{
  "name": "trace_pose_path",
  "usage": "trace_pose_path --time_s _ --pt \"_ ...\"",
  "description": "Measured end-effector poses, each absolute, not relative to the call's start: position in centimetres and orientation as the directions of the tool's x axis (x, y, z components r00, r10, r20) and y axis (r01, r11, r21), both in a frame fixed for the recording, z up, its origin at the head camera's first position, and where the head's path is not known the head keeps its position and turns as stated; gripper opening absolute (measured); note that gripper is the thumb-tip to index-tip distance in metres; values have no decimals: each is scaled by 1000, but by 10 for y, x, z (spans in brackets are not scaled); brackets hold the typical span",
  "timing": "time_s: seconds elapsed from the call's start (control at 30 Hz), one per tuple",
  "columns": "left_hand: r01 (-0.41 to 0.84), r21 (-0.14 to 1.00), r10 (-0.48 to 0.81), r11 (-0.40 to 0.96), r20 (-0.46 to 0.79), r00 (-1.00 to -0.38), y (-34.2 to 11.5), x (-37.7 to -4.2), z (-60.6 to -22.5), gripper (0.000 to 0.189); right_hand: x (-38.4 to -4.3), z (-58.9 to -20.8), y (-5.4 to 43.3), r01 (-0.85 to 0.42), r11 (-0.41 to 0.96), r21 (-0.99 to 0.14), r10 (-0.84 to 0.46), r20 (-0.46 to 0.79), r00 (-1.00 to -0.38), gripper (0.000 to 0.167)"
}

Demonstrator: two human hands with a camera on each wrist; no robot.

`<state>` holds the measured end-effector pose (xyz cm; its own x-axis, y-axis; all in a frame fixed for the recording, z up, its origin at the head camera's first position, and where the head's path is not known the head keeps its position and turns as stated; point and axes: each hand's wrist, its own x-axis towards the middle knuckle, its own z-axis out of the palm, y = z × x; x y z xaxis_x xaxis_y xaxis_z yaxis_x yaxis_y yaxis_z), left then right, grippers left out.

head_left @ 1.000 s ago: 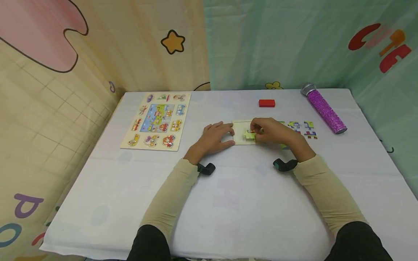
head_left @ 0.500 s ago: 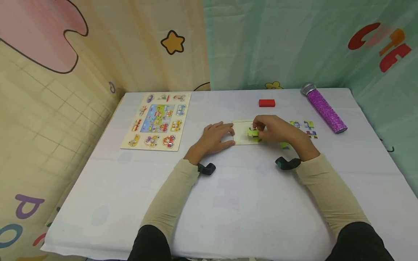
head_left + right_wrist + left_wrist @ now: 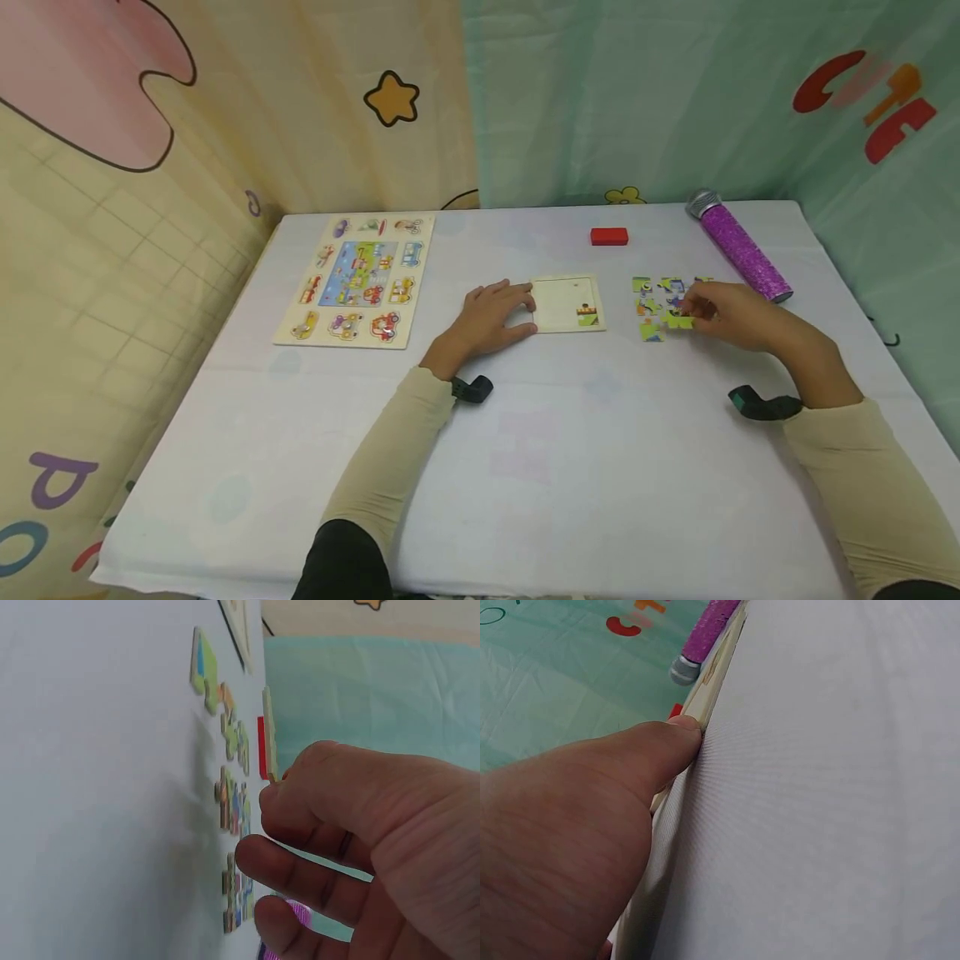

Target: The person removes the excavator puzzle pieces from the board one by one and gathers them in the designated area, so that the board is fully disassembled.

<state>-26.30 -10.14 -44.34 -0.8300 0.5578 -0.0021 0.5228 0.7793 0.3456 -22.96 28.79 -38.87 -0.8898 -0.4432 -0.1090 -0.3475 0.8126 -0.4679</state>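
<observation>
My right hand (image 3: 738,317) pinches a yellow-green jigsaw piece (image 3: 681,322) between thumb and index finger, above the loose jigsaw pieces (image 3: 651,332). The right wrist view shows the held jigsaw piece (image 3: 270,731) nearly edge-on, raised over the table, while the other fingers curl loosely below. At the left edge of a small cream puzzle tray (image 3: 558,304) rests my left hand (image 3: 495,317), fingers spread and thumb low. In the left wrist view the thumb (image 3: 660,746) touches the tray's edge. An orange-and-green piece (image 3: 587,315) lies in the tray's lower right corner.
A larger picture-puzzle board (image 3: 414,321) lies at the left of the white-covered table (image 3: 540,467). Behind the tray is a red block (image 3: 609,237). A glittery purple microphone (image 3: 742,246) lies back right, beyond the right hand. Curtains hang behind the table.
My right hand has carried the yellow-green jigsaw piece from over the tray rightward to the loose pieces, uncovering the tray's corner piece. My left hand has stayed at the tray's edge.
</observation>
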Motion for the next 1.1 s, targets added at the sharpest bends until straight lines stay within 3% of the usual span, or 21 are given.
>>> trace_pose_path --time_s 0.23,0.43,1.1 --pt "511 358 546 781 3 -838 -105 -263 -442 35 -220 -403 303 -382 794 -473 -457 -51 -888 17" --pt "506 358 543 785 -4 -840 -108 -262 -444 36 -224 -409 295 -354 807 -473 -446 -94 -890 16" --pt "522 354 558 776 1 -830 -101 -263 -444 35 -220 -410 304 -361 826 -432 -428 -65 -901 13"
